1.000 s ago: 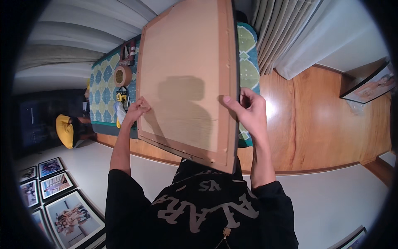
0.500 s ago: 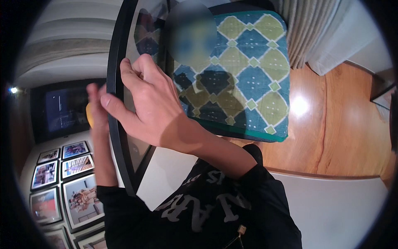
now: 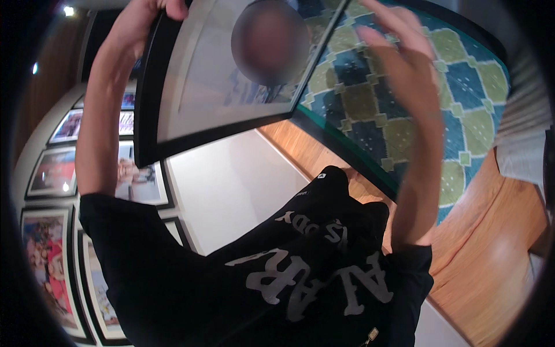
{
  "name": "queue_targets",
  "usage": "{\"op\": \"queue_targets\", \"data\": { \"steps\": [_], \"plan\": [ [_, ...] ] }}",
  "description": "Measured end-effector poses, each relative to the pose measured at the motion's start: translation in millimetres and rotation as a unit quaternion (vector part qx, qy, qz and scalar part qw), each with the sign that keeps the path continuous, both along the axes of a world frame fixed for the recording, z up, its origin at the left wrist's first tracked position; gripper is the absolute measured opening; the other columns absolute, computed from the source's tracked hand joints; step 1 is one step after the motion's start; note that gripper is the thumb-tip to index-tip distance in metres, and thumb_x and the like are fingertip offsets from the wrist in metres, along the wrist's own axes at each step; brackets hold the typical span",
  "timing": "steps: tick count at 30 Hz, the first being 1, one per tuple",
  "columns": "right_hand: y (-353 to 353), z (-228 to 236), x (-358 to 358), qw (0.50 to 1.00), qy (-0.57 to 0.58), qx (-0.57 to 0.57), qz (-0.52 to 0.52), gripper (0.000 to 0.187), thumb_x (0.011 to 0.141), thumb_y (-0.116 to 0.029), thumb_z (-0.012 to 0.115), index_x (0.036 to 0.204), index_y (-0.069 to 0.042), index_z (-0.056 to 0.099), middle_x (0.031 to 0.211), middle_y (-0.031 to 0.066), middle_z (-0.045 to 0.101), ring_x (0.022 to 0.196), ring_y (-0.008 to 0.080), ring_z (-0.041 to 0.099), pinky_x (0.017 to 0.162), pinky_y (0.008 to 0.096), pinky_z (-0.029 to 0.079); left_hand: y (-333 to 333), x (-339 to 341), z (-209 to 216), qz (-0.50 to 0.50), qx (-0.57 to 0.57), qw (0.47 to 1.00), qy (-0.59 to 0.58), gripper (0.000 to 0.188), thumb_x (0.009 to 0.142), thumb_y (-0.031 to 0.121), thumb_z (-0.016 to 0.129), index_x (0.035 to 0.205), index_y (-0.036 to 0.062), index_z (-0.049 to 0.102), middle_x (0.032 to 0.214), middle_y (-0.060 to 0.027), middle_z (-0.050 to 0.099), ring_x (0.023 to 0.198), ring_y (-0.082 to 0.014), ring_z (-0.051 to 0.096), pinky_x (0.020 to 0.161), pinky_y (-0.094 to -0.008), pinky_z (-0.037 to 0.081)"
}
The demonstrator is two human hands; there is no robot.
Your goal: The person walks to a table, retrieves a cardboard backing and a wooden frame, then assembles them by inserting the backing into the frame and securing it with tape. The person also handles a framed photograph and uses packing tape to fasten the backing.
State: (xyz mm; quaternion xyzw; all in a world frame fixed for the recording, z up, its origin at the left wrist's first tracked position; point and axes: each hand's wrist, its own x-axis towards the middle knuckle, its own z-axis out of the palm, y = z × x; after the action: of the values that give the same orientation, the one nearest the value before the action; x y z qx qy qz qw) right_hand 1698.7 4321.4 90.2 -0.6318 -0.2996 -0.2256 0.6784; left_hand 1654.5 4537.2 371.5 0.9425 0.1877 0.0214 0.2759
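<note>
A large black-edged picture frame (image 3: pixel 149 95) with glass over a pale mount hangs tilted in front of me. My left hand (image 3: pixel 151 13) grips its upper left edge, the thumb lapping over the front side; the rest of that hand is partly cut off by the picture's top. My right hand (image 3: pixel 402 49), slightly smeared by motion, is apart from the frame's right edge. Its fingers are stretched out and appear to hold nothing. Below that hand lies a padded seat with a blue and green patterned cover (image 3: pixel 376 110).
Several framed photographs (image 3: pixel 51 173) hang on the wall at my left. A white ledge (image 3: pixel 225 185) runs below the held frame. Wooden flooring (image 3: pixel 491 248) extends at the right, beneath a grey curtain (image 3: pixel 526 104).
The picture frame has turned from nearly edge-on to show its glazed front. My right hand has left its edge and moved right. The yellow item by my left hand no longer shows.
</note>
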Motion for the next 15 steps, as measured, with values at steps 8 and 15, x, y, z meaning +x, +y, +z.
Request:
{"op": "queue_targets", "data": {
  "steps": [8,15],
  "plan": [
    [-71,-177,-46,0.886,0.113,-0.389,-0.226,0.030,0.085,-0.029,0.062,0.112,-0.015,0.067,0.112,0.0094,0.058,0.113,0.0304,0.051,0.095,0.0412,0.037,89,-28,39,0.094,0.064,0.993,0.018,0.044,0.067,0.013,0.062,0.111,0.0043,0.060,0.087,-0.0135,0.061,0.070,-0.0215,0.061,0.067,-0.0333,0.050],
    [-66,-178,-53,0.873,0.063,-0.427,-0.226,0.028,0.084,-0.029,0.063,0.108,-0.014,0.068,0.117,0.0078,0.058,0.118,0.0311,0.049,0.096,0.0431,0.036,147,-63,70,0.153,0.114,0.981,0.037,0.045,0.067,0.012,0.061,0.111,0.0035,0.059,0.085,-0.0124,0.060,0.069,-0.0204,0.060,0.066,-0.0322,0.049]
  ]
}}
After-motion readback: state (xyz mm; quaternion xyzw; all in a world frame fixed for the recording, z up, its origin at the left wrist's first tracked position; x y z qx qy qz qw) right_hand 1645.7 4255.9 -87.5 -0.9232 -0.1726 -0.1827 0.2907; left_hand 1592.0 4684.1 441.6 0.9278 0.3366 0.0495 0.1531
